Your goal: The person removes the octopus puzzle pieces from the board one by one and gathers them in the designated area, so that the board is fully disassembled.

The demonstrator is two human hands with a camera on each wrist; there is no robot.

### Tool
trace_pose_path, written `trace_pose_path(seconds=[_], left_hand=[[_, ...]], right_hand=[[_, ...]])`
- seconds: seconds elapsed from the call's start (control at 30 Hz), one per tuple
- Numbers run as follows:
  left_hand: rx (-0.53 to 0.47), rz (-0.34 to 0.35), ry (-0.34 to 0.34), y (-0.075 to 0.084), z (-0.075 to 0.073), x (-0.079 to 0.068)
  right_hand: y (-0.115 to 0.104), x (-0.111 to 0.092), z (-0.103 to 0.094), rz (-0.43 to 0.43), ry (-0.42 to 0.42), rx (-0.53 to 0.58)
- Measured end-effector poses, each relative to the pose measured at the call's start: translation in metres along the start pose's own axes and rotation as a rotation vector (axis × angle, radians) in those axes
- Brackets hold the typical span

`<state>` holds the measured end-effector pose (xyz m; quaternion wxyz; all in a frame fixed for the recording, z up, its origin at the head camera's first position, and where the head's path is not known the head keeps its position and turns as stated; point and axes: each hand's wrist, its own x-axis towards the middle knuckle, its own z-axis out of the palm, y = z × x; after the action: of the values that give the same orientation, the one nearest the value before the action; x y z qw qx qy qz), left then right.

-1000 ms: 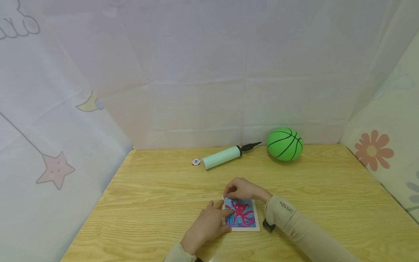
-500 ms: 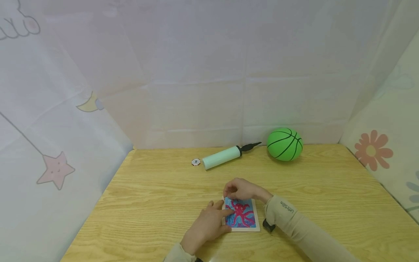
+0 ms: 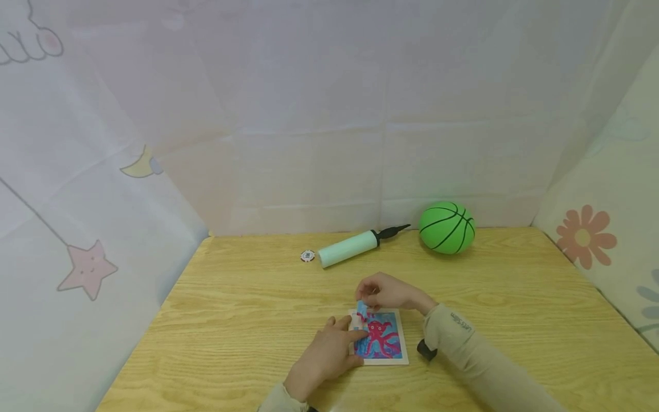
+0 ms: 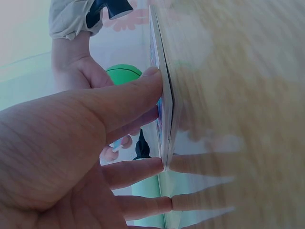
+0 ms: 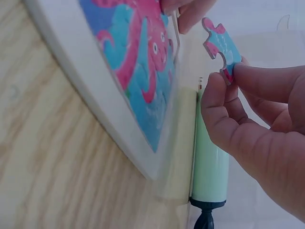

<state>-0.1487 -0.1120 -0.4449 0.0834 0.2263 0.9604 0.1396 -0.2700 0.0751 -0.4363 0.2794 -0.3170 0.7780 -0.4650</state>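
Observation:
A square jigsaw puzzle (image 3: 387, 339) with a pink octopus on blue lies in a white frame on the table. My right hand (image 3: 388, 292) pinches a blue and pink puzzle piece (image 5: 223, 45) between thumb and fingers, tilted above the puzzle's far left corner. A pale bare patch (image 3: 357, 321) shows in the frame at that corner. My left hand (image 3: 332, 349) spreads its straight fingers over the left side of the puzzle. In the left wrist view, the thumb (image 4: 151, 78) of that hand presses on the frame's edge.
Behind the puzzle lies a mint-green hand pump (image 3: 349, 249) with a black nozzle. A round poker chip (image 3: 308, 256) sits to its left and a green ball (image 3: 447, 228) to its right, near the cloth backdrop (image 3: 309, 143).
My right hand has lifted a puzzle piece out of the far left corner, rising slightly and moving right. Pale backing now shows there. My left hand has stayed in place.

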Motion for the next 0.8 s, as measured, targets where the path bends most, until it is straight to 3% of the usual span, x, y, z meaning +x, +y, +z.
trace_pose_path(seconds=[0.8], left_hand=[[-0.022, -0.018, -0.017, 0.002, -0.001, -0.001]], right_hand=[[0.012, -0.053, -0.048, 0.001, 0.061, -0.019]])
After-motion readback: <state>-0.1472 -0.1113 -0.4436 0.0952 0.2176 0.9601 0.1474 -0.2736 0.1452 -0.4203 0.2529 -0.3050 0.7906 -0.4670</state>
